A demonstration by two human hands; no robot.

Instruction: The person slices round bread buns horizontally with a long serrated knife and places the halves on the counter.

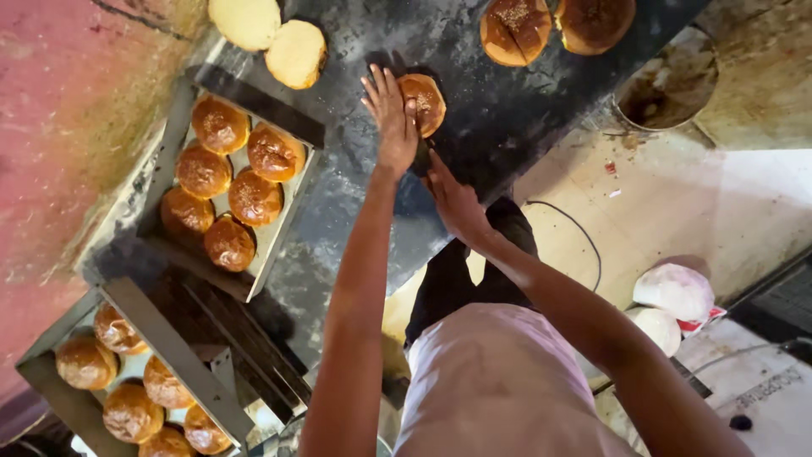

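My left hand (391, 114) lies flat, fingers stretched, on the near side of a brown glazed bun (425, 101) and holds it down on the dark worktop (499, 118). Just below it, my right hand (454, 201) reaches toward the bun's edge, its fingertips next to a small dark shape under my left wrist. What that shape is, and whether the right hand grips it, is hidden.
Two metal trays (283, 224) (59, 393) of several glazed buns stand at the left. Two pale bun halves (296, 52) lie at the top. Two seeded buns (516, 30) sit top right. A round opening (672, 85), a cable and white bags (675, 292) are on the floor at right.
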